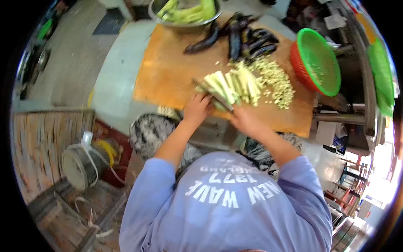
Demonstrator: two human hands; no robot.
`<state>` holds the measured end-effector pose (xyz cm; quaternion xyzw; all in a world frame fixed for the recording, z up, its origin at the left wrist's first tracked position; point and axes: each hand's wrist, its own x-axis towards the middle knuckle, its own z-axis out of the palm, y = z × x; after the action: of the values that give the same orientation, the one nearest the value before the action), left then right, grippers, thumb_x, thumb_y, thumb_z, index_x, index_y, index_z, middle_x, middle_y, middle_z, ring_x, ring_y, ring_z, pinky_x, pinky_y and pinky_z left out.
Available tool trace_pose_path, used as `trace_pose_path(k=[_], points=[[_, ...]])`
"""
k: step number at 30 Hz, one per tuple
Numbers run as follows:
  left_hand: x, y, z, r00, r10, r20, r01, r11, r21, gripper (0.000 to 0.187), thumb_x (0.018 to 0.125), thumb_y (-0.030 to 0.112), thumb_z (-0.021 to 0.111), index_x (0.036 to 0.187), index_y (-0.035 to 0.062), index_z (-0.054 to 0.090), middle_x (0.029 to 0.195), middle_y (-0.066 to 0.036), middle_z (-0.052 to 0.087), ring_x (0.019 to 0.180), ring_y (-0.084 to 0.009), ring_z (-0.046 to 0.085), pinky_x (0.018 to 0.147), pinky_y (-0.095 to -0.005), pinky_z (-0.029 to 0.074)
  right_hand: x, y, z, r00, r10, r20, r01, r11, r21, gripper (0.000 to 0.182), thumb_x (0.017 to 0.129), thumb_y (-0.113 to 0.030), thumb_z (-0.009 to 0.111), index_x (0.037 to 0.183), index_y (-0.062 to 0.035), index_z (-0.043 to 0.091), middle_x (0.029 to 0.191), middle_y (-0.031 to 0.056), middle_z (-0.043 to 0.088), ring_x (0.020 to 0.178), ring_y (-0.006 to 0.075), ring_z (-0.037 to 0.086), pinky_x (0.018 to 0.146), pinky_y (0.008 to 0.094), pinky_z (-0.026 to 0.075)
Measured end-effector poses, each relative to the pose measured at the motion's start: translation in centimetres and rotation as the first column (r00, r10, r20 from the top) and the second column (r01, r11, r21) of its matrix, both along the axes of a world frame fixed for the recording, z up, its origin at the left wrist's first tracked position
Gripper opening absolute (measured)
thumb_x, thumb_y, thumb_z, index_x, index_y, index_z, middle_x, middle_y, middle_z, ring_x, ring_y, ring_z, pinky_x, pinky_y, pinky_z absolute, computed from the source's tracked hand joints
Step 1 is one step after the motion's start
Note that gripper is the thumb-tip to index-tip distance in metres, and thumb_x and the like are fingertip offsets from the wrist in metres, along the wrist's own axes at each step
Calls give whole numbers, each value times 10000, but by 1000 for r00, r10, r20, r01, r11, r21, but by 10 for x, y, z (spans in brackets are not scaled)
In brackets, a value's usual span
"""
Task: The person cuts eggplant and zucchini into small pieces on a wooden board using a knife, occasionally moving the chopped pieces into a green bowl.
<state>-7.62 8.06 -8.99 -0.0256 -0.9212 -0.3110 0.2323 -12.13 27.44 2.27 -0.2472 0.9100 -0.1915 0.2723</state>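
My right hand (pixel 245 119) is closed around the handle of a kitchen knife (pixel 215 95), whose blade slants up and left across the near edge of the cutting board (pixel 163 71). My left hand (pixel 197 108) has its fingers curled down beside the blade, against pale green vegetable strips that the knife partly hides. Beyond the blade lies a row of cut pale green vegetable strips (pixel 236 85). To their right spreads a heap of small diced pieces (pixel 277 82).
Several dark purple eggplants (pixel 235 40) lie at the board's far side. A metal bowl (pixel 187 24) with peeled pale green vegetables stands behind the board. A green and red colander (pixel 317 63) sits tilted at the right. A metal bucket (pixel 79 166) stands low on the left.
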Motion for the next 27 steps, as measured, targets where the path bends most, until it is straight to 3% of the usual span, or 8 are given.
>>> trace_pose_path(k=[3,4,7,9,12,18,24,27], points=[[-5,-1,-16,994,-22,-107,21,1000,-8,318,704,80,717,1018,97,672,1090,-110,633,928,-346,592,768,-416,507,-1,3,-30,945,240,-225,-186,954,234,213,799,-202,574,867,-27,676,781,238,651,738,396,635,683,495,511],[2,-3,-19,993,-28,-112,26,999,-28,325,712,72,714,1033,90,665,1147,-124,620,946,-353,583,796,-430,499,5,0,-20,983,134,-130,-111,980,167,207,801,-205,567,807,-27,672,759,234,645,725,396,634,667,496,514],[4,-6,-9,996,-87,9,87,994,-63,334,694,2,722,1013,19,625,1056,-180,577,971,-395,531,800,-461,470,6,1,-8,997,44,-56,-46,998,-45,241,833,-184,567,965,17,588,776,259,625,717,409,627,653,507,501],[4,-7,-7,995,-60,74,69,990,-125,310,706,11,731,995,8,617,1042,-180,566,959,-388,526,787,-463,471,4,3,-44,999,12,-49,-22,981,-194,203,843,-136,539,954,35,545,786,263,608,751,399,624,658,478,489],[1,-6,-9,995,-87,-43,83,993,-88,285,725,25,729,984,5,611,1048,-173,562,952,-381,522,780,-464,470,10,-1,-38,1000,-17,13,19,972,-235,158,827,-98,535,898,43,543,787,253,607,760,395,622,660,463,488],[1,-4,0,995,-94,-23,91,990,-108,261,740,48,719,968,19,594,1042,-159,560,969,-374,513,810,-463,458,-2,-1,-63,995,-94,-13,88,961,-262,164,804,-119,563,886,24,562,767,232,620,698,353,627,630,433,496],[-1,-5,2,988,-134,-77,127,988,-87,277,710,40,735,943,37,585,1016,-140,557,964,-361,508,818,-463,445,-14,16,-48,880,-226,419,376,870,-319,169,824,-143,598,914,0,579,642,104,598,442,187,547,414,349,439],[-9,-3,9,984,-178,-19,176,982,-63,270,709,40,735,934,39,585,1017,-144,559,963,-359,510,824,-458,439,-21,19,-57,840,-296,455,477,803,-358,166,828,-134,624,942,-18,589,649,75,596,419,145,509,378,306,401]])
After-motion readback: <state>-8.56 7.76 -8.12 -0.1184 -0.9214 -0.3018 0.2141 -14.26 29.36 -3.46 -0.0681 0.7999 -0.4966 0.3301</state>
